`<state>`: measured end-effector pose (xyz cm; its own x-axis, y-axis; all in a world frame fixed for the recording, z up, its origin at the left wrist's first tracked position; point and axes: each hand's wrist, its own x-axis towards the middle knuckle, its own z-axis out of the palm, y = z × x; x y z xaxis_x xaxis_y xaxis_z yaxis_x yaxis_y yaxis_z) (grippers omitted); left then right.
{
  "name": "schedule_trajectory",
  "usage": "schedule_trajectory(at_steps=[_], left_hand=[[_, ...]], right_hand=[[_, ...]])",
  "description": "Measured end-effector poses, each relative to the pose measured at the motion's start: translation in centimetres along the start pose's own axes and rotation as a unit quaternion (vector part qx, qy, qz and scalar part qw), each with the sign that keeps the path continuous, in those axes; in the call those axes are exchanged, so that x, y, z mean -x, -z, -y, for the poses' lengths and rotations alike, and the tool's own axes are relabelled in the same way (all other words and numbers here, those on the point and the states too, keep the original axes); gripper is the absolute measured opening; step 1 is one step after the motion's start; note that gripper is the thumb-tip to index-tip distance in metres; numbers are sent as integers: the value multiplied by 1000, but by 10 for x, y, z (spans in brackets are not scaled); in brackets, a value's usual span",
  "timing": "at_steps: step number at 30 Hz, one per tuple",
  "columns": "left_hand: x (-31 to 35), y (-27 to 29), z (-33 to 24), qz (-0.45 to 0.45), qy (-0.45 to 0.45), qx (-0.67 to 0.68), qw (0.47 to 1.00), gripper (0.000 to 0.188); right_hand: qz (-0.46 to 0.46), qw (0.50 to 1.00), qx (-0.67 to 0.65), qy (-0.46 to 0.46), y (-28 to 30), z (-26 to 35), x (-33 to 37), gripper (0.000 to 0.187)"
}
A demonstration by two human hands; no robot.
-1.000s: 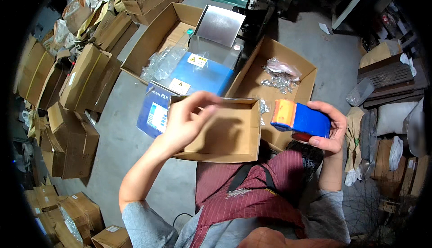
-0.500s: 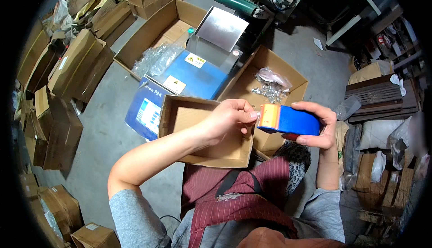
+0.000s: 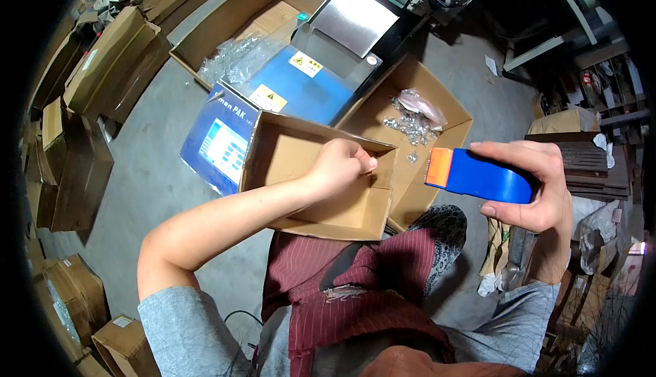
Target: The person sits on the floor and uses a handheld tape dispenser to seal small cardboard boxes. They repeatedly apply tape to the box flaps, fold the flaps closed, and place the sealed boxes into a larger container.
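A blue tape dispenser [image 3: 488, 177] with an orange front end is gripped in my right hand [image 3: 543, 182]. Its thumb presses the near side and its fingers lie along the far side; the orange end faces left. My left hand [image 3: 338, 166] is closed in a pinch over a small open cardboard box [image 3: 283, 151], apart from the dispenser. Whatever lies between its fingertips is too small or too clear to make out. No strip of tape can be distinguished between the two hands. The small box sits just beyond my lap.
A blue machine [image 3: 294, 79] with a screen panel [image 3: 224, 148] stands beyond the small box. Right of it, a larger carton [image 3: 447, 155] holds small clear bits and a plastic bag. Another carton [image 3: 188, 52] holds clear film. Stacked cartons [image 3: 113, 59] line the left.
My right hand has moved right with the dispenser. My left hand has come away from its orange end and is now lower over the small box. The view has shifted slightly.
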<state>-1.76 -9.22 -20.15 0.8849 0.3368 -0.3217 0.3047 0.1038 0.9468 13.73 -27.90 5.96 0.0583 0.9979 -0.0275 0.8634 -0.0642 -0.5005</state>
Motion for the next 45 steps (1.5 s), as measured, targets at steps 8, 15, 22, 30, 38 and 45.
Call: schedule_trajectory(at_steps=[8, 15, 22, 30, 38, 45], left_hand=[[-28, -19, 21, -36, 66, 132, 988, 23], [-29, -19, 20, -85, 62, 66, 992, 21], [-34, -18, 14, -75, 88, 51, 992, 21], [-39, -23, 22, -101, 64, -39, 992, 24], [-41, -21, 21, -79, 61, -10, 995, 20], [-31, -14, 2, -17, 117, 44, 992, 20]], right_hand=[[44, 999, 4, 5, -20, -17, -42, 53], [79, 997, 16, -16, -35, -26, -54, 53], [78, 996, 10, -44, -43, -32, -58, 52], [57, 997, 0, -57, -50, -39, -63, 49], [93, 991, 44, -80, -51, -50, -67, 54], [68, 987, 37, -143, -45, -44, -59, 50]])
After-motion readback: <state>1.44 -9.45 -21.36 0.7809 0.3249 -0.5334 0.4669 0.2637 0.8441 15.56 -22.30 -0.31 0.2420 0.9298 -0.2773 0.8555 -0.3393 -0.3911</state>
